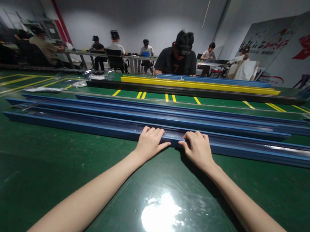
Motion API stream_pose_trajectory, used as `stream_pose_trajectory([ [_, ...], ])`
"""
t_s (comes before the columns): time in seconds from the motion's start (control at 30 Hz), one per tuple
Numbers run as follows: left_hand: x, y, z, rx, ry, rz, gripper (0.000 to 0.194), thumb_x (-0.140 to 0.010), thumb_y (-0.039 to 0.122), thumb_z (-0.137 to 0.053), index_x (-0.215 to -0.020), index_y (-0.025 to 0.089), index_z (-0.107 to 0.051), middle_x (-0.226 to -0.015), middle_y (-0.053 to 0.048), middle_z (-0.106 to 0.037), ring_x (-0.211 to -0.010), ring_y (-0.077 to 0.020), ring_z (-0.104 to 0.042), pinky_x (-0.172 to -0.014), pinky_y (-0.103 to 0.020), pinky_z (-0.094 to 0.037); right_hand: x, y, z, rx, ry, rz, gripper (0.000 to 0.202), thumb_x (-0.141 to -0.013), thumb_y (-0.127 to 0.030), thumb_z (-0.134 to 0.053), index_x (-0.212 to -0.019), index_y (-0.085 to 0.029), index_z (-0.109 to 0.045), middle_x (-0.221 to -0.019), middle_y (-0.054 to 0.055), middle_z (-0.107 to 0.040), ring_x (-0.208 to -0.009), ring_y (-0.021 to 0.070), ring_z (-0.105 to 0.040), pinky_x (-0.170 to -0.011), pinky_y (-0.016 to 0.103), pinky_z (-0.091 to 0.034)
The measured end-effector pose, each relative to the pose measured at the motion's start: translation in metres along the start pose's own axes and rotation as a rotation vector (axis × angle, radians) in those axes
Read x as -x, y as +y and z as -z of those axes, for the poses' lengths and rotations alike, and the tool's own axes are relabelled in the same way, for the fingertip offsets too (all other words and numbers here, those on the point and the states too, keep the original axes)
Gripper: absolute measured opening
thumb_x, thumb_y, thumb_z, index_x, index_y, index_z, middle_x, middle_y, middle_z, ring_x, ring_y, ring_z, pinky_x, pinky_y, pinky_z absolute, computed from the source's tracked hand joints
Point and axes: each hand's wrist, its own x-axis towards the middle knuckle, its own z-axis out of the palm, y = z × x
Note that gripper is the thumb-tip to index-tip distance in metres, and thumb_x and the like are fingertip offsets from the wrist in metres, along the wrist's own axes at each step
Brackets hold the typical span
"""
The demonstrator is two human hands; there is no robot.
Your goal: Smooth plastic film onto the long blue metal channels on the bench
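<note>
A long blue U-shaped channel (85, 127) lies crosswise on the green table (59, 172), its open side up. My left hand (150, 142) grips its near wall around the middle, fingers over the top edge and thumb along the front. A short gap to the right, my right hand (196, 148) holds the same wall in a similar way, thumb pointing inward. Both hands are closed on the channel, and the fingertips inside it are partly hidden. Just behind, several more blue channels (154, 119) lie roughly parallel.
Farther back lie a black strip (203, 93), a yellow channel (204, 86) and another blue channel (228, 81). Clear plastic wrapping (45, 89) rests at the left. Across the table sits a person in a dark shirt (165, 61); others sit at tables behind.
</note>
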Motion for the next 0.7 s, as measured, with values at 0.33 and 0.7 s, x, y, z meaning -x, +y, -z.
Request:
stream_pose_trajectory([
  [0.33, 0.001, 0.000, 0.000, 0.040, 0.004, -0.069, 0.029, -0.086, 0.042, -0.043, -0.095, 0.016, -0.054, -0.088, -0.005, -0.063, -0.082, -0.0182, -0.054, -0.076, -0.032, -0.032, 0.000, 0.010, 0.005, 0.135, -0.028, 0.093, 0.020, -0.082, -0.036, -0.045, -0.077, -0.019, -0.054, -0.077, 0.004, -0.064, -0.077, 0.0190, -0.050, -0.071, 0.032, -0.025],
  [0.7, 0.003, -0.001, -0.001, -0.036, 0.017, -0.020, 0.035, -0.084, 0.048, -0.044, -0.094, 0.016, -0.056, -0.086, -0.007, -0.062, -0.082, -0.0211, -0.053, -0.074, -0.034, -0.031, 0.005, 0.039, 0.029, 0.309, -0.121, 0.097, 0.019, -0.080, -0.030, -0.043, -0.071, -0.019, -0.054, -0.075, 0.005, -0.064, -0.076, 0.0184, -0.053, -0.063, 0.029, -0.026],
])
